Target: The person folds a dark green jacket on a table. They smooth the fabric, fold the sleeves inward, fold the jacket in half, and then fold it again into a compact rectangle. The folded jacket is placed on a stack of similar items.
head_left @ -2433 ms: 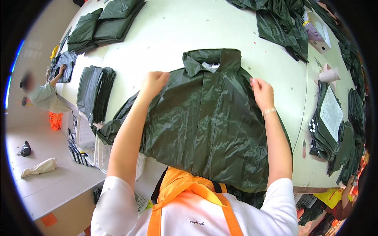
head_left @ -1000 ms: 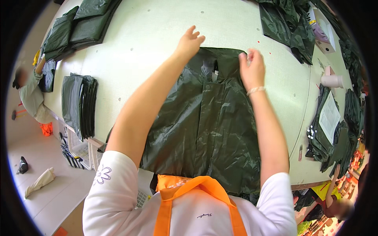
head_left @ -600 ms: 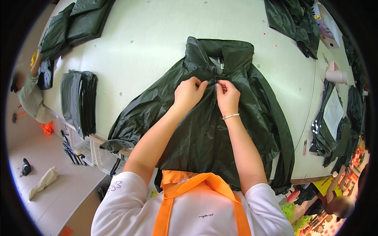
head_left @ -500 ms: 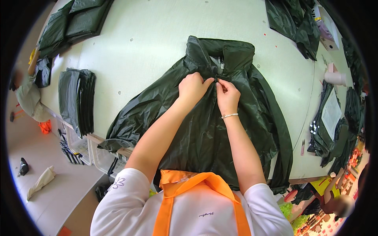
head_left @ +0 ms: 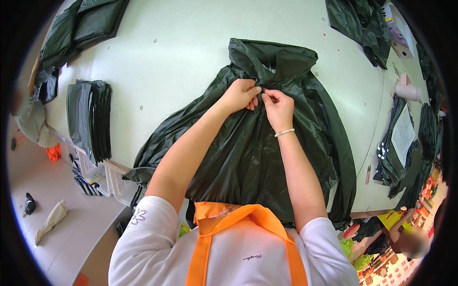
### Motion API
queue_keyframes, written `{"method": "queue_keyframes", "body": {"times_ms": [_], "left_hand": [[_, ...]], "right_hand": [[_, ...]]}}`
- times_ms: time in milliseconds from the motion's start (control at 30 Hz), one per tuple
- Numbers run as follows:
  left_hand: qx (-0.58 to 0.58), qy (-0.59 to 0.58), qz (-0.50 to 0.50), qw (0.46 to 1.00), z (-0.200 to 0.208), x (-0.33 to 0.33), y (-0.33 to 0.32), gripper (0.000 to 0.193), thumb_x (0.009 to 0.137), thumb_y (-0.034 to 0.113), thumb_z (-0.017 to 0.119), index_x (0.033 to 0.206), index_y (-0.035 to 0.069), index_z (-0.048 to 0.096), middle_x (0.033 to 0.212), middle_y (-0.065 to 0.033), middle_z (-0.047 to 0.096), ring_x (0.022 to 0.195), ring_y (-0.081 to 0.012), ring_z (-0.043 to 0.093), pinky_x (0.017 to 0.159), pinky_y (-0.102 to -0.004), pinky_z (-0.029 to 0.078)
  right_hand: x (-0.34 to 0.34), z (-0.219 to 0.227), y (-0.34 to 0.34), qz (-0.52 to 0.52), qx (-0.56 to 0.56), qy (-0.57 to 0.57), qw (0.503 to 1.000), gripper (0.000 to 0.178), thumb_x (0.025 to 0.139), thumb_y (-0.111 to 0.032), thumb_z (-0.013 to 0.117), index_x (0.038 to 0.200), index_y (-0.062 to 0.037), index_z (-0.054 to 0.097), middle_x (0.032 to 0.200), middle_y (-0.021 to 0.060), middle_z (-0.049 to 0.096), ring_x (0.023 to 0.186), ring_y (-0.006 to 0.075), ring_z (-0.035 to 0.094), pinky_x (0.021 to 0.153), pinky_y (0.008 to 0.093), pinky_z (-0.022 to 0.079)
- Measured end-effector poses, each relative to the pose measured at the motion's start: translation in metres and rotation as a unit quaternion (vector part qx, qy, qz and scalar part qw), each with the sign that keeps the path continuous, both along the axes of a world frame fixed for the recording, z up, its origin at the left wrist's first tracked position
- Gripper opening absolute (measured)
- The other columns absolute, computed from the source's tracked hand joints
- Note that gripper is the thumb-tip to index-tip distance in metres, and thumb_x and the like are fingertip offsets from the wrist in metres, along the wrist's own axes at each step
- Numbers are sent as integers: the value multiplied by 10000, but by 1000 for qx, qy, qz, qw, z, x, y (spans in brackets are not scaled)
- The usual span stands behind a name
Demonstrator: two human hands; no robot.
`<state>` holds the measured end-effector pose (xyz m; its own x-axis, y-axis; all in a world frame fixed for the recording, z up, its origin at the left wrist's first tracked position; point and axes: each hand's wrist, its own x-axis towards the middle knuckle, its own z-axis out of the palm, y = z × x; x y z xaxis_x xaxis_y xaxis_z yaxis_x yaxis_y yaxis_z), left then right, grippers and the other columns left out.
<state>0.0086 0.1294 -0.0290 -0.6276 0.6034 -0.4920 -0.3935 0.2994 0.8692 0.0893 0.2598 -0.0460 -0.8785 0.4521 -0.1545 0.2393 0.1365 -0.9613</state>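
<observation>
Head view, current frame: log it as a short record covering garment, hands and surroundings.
Garment: dark green shiny collared jacket, front up on the pale tabletop
Left hand: pinching the jacket front below the collar
Right hand: pinching right alongside; pale beaded bracelet on wrist
Table, left: stack of folded dark green garments
Table, right: white paper sheet on dark green garments

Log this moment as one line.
left hand: pinching jacket front | right hand: pinching alongside, below collar | jacket: green, mostly on table
</observation>
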Motion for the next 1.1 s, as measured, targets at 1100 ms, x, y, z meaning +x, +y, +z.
{"method": "queue_keyframes", "body": {"times_ms": [1100], "left_hand": [[-129,88,-96,983,13,159,-46,272,882,178,525,715,-31,571,664,-135,627,571,-208,612,551,-341,479]], "right_hand": [[175,30,-63,3,201,-88,976,117,735,-92,652,806,-2,677,774,156,634,695,319,628,653,369,496]]}}
